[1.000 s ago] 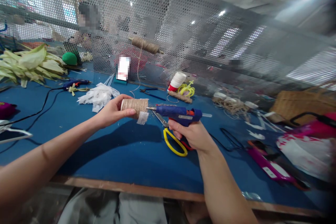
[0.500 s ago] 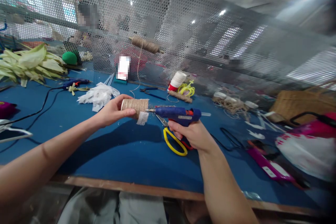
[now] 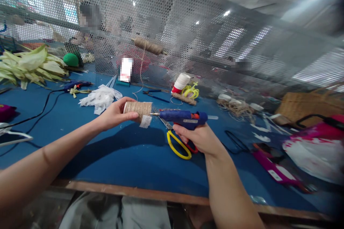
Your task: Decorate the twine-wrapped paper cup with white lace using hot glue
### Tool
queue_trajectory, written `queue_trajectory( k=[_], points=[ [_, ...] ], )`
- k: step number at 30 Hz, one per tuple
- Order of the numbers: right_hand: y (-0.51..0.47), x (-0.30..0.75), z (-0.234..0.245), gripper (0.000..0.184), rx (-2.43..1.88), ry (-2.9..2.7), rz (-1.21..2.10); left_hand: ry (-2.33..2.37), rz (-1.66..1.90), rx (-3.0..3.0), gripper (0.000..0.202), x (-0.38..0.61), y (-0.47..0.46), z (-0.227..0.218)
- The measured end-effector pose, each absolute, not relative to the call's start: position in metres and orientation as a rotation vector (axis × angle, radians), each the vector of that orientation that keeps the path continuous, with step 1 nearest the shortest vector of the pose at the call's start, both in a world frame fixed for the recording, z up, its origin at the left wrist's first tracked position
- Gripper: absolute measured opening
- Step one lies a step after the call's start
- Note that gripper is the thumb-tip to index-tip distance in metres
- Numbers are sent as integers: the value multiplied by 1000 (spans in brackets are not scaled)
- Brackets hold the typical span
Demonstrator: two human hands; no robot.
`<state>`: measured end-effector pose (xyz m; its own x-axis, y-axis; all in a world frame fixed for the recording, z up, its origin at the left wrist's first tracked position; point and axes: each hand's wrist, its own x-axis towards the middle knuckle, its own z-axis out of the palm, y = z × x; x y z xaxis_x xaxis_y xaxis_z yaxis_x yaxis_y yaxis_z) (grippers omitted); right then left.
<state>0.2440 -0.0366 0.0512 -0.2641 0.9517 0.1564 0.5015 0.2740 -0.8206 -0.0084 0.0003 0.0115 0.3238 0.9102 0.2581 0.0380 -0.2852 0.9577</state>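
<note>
A short cylinder wrapped in tan jute twine (image 3: 137,107) is held sideways above the blue worktop (image 3: 120,161) by the left hand (image 3: 114,114), whose fingers (image 3: 131,115) are curled closed around its near end. A small white lace scrap (image 3: 145,121) hangs from its far end. A blue hot-glue gun (image 3: 185,117) is gripped in the right hand (image 3: 200,138), fingers wrapped shut on the handle, with the metal nozzle set just beside the cylinder's far end; contact cannot be told. Gluing at that end appears to be the step in hand. A steady nozzle and an unmoving cylinder are called for next, so that the bead is laid where lace meets twine. Yellow-handled scissors (image 3: 178,145) are seen lying below the gun.
</note>
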Motion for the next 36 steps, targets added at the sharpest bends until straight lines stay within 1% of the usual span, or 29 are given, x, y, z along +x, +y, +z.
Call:
queue_trajectory(
  k=[12, 20, 30, 36],
  points=[
    [-34, 246, 46, 29, -1302, -1869, 876, 877, 1127, 1665, 48, -7, 0, 12],
    [-32, 245, 41, 28, -1257, -1880, 1002, 848, 1161, 1684, 50, -6, 0, 9],
    [-30, 240, 37, 33, -1245, -1715, 1020, 841, 1180, 1701, 54, -8, -1, 8],
    [-29, 238, 38, 29, -1206, -1603, 1051, 804, 1178, 1746, 55, -8, -1, 6]
  ],
)
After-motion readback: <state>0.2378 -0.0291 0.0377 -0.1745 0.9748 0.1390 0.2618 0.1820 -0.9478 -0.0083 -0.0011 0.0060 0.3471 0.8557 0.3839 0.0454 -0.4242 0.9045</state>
